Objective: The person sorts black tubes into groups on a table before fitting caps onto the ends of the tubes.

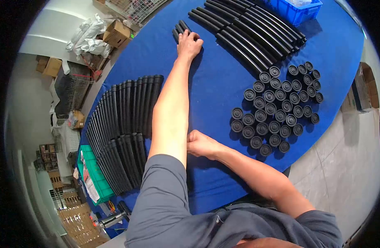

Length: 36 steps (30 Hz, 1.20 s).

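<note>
My left hand (pixel 190 44) reaches to the far side of the blue table, its fingers closed over a few short black tubes (pixel 181 29). Nearer my body, my right hand (pixel 200 144) is closed beside my left forearm, which hides its fingertips; what it holds, if anything, is hidden. To the right of my right hand stand several round black caps (pixel 274 127). Rows of long black tubes (pixel 248 33) lie at the far right of my left hand, and more black tubes (pixel 124 107) lie fanned out to the left of my arm.
A blue crate (pixel 295 12) sits at the far table edge. A green basket (pixel 100 177) with papers is at the left edge, near a metal tool (pixel 112 219). Cardboard boxes (pixel 116 34) and wire cages stand beyond the table's left side.
</note>
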Each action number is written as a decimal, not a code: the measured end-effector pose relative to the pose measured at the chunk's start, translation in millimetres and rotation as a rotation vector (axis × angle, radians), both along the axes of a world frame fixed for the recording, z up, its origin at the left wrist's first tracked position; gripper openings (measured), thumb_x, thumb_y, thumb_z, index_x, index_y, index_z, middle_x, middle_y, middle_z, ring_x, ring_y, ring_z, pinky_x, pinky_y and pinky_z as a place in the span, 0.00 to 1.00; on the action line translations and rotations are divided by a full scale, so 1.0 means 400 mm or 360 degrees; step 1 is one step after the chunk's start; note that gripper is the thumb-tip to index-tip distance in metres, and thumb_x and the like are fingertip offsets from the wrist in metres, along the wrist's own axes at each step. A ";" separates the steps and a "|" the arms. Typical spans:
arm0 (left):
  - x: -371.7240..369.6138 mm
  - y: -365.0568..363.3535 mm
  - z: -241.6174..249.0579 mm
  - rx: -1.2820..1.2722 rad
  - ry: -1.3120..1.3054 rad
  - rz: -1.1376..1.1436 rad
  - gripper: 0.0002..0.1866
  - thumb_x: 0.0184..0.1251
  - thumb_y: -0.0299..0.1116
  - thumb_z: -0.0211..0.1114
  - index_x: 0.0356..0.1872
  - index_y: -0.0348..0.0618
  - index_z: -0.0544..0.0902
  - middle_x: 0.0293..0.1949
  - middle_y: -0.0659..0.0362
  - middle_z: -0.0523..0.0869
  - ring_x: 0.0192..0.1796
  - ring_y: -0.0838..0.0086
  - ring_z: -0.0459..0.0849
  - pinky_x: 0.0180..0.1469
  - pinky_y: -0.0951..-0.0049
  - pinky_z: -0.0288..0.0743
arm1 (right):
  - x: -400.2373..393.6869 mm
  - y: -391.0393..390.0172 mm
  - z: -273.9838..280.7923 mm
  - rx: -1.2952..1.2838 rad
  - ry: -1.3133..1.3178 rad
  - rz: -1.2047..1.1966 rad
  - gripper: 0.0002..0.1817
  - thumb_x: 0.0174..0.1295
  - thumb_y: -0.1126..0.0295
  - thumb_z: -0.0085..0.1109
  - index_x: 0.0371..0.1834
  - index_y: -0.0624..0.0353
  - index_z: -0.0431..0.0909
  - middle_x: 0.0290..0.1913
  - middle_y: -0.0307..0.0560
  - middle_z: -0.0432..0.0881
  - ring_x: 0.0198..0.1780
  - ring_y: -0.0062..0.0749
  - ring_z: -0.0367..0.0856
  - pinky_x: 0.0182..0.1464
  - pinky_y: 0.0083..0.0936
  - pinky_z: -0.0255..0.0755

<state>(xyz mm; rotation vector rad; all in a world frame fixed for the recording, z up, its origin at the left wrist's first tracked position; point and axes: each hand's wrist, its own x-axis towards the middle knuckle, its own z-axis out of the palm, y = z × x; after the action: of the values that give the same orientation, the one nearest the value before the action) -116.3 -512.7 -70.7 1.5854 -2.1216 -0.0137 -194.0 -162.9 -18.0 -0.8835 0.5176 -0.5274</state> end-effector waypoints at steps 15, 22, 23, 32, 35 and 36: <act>0.011 0.040 0.034 0.0283 0.0008 -0.0054 0.23 0.62 0.48 0.63 0.56 0.53 0.86 0.80 0.45 0.63 0.81 0.43 0.58 0.83 0.54 0.53 | 0.004 0.004 -0.008 0.0033 0.0035 0.0037 0.22 0.70 0.54 0.65 0.23 0.59 0.84 0.20 0.35 0.77 0.18 0.14 0.61 0.21 0.21 0.51; 0.000 0.046 0.033 0.0233 0.0005 -0.0062 0.23 0.61 0.47 0.63 0.57 0.55 0.87 0.81 0.47 0.63 0.82 0.45 0.57 0.81 0.50 0.56 | 0.001 0.002 -0.006 0.0044 0.0002 0.0064 0.21 0.71 0.55 0.64 0.24 0.59 0.85 0.20 0.35 0.77 0.19 0.14 0.62 0.20 0.21 0.52; 0.005 0.046 0.034 0.0240 -0.0011 -0.0051 0.24 0.62 0.48 0.63 0.57 0.54 0.86 0.80 0.45 0.63 0.82 0.44 0.57 0.83 0.55 0.53 | 0.003 0.002 -0.004 0.0045 0.0004 0.0055 0.21 0.71 0.56 0.64 0.24 0.59 0.85 0.20 0.35 0.77 0.19 0.14 0.62 0.20 0.21 0.52; 0.007 0.043 0.032 0.0254 -0.0013 -0.0033 0.23 0.62 0.49 0.63 0.57 0.58 0.87 0.81 0.45 0.62 0.82 0.43 0.57 0.83 0.55 0.54 | 0.005 0.003 -0.006 0.0046 -0.0016 0.0047 0.21 0.71 0.56 0.65 0.23 0.60 0.84 0.18 0.35 0.76 0.17 0.15 0.60 0.20 0.22 0.51; 0.001 0.050 0.037 0.0256 -0.0014 -0.0010 0.23 0.62 0.49 0.63 0.57 0.57 0.87 0.81 0.44 0.62 0.82 0.42 0.57 0.83 0.55 0.53 | 0.006 0.004 -0.012 0.0031 -0.0010 0.0041 0.22 0.70 0.55 0.65 0.23 0.60 0.84 0.18 0.35 0.75 0.17 0.15 0.59 0.20 0.22 0.50; -0.001 0.052 0.037 0.0257 -0.0004 -0.0007 0.23 0.62 0.49 0.63 0.57 0.57 0.87 0.81 0.44 0.62 0.82 0.42 0.57 0.83 0.55 0.53 | 0.006 0.003 -0.016 0.0024 -0.0004 0.0047 0.22 0.70 0.55 0.65 0.22 0.59 0.83 0.17 0.35 0.75 0.16 0.15 0.59 0.20 0.22 0.50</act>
<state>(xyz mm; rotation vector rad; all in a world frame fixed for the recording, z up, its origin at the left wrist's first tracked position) -116.8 -491.7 -55.8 1.6716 -2.1734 -0.1891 -191.4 -161.5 -24.4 -0.8748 0.5050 -0.4972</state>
